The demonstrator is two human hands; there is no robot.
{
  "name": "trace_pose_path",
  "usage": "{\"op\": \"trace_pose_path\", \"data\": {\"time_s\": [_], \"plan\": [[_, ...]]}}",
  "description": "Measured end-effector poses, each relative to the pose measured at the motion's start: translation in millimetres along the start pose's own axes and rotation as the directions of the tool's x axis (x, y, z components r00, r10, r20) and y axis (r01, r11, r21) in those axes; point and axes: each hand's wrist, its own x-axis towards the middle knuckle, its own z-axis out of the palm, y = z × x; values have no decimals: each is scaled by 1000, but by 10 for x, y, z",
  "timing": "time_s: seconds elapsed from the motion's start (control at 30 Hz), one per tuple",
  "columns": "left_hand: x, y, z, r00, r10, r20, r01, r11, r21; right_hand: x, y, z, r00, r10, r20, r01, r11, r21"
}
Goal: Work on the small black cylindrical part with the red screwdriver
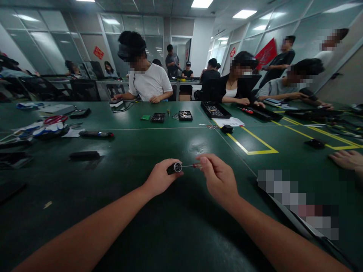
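My left hand is closed around a short black cylinder with a silvery ring at the end that faces me. It looks like a flashlight, but most of its body is hidden by my fingers. Between the thumb and fingers of my right hand is a small screwdriver with a reddish, partly see-through handle. Its thin metal shaft points left and its tip meets the side of the cylinder near the ring. Both hands are above the green tabletop.
To the left lie a black case, a dark pen-shaped electric tool and gloves. Ahead are opened black devices and a parts tray. A small black block sits by yellow tape. A co-worker's hand rests at right.
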Motion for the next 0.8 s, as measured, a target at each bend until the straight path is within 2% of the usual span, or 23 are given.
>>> {"op": "trace_pose_path", "data": {"time_s": [0.13, 0.37, 0.63, 0.73, 0.8], "plan": [[-1, -1, 1, 1000, -2, -22, 2, 1000, -2, 5, 44, 10, 1000, -22, -4, 22, 999, 30], [3, -13, -11, 1000, 2, 1, -2, 1000, 6, 24, -8, -7, 999, -46, 17, 48, 994, -93], [0, 34, 1, 1000, 24, -7, -23, 998, 55, 3, 91, 64, 999, 16, -42, -15, 1000, 17], [15, 80, -16, 997, 77, -16, -74, 985, 157, 68, 156, 78, 988, 116, -102, -99, 982, 163], [37, 88, -40, 995, 98, -27, -90, 972, 218, 139, 224, 74, 955, 285, -77, -238, 898, 370]]}}
